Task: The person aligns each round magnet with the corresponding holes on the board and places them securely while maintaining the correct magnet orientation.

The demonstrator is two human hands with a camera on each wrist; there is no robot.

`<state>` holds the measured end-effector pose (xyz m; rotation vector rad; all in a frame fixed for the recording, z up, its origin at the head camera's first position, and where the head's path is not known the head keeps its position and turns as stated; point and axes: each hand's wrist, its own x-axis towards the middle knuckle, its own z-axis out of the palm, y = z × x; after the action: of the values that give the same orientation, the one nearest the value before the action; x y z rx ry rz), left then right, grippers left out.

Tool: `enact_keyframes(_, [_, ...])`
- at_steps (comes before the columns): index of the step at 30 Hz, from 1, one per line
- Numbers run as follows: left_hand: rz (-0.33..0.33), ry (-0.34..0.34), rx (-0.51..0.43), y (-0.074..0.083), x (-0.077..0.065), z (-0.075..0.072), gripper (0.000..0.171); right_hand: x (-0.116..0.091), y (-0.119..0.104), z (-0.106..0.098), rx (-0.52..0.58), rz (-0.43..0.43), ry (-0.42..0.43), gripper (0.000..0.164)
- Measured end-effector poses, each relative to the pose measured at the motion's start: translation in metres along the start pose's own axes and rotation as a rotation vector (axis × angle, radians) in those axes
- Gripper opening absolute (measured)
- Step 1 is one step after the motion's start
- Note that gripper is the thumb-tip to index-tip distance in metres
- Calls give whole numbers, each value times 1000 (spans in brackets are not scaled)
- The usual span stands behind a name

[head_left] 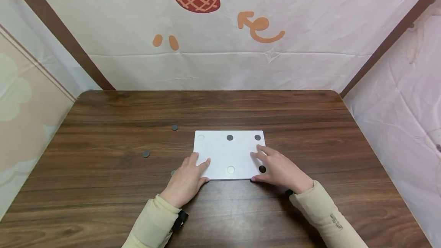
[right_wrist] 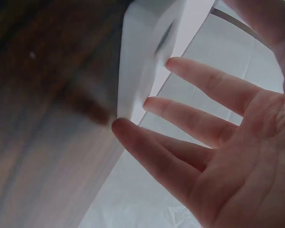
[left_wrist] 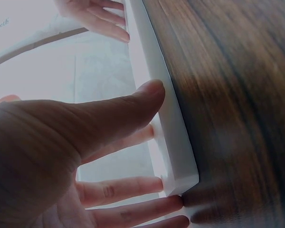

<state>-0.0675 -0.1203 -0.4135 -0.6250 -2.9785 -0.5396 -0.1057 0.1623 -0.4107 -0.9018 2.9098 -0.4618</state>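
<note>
A white rectangular board (head_left: pixel 224 152) with round recesses lies on the table. Dark discs fill its far middle (head_left: pixel 229 137), far right (head_left: pixel 257 137) and near right (head_left: pixel 262 169) recesses. The far left recess (head_left: pixel 201 137) and near middle recess (head_left: pixel 230 170) show white. My left hand (head_left: pixel 186 181) rests on the board's near left corner, its thumb against the front edge and straight fingers on the top and left side. At the right end, my right hand (head_left: pixel 277 167) touches the board with spread, straight fingers. Whatever lies under the left hand is hidden.
Loose dark discs lie on the wooden table (head_left: pixel 103 186) left of the board: one farther back (head_left: pixel 174 127), one farther left (head_left: pixel 146 154), and one partly hidden by the left hand (head_left: pixel 173 172). A printed cloth (head_left: pixel 220 68) hangs behind the table.
</note>
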Motion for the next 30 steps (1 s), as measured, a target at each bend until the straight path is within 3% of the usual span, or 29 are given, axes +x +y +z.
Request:
enact_keyframes(15, [-11, -8, -11, 0, 1, -1, 44, -3, 1, 4, 64, 17, 17, 65])
enact_keyframes(30, [-58, -125, -29, -14, -6, -14, 57, -4, -5, 6, 111, 79, 11, 67])
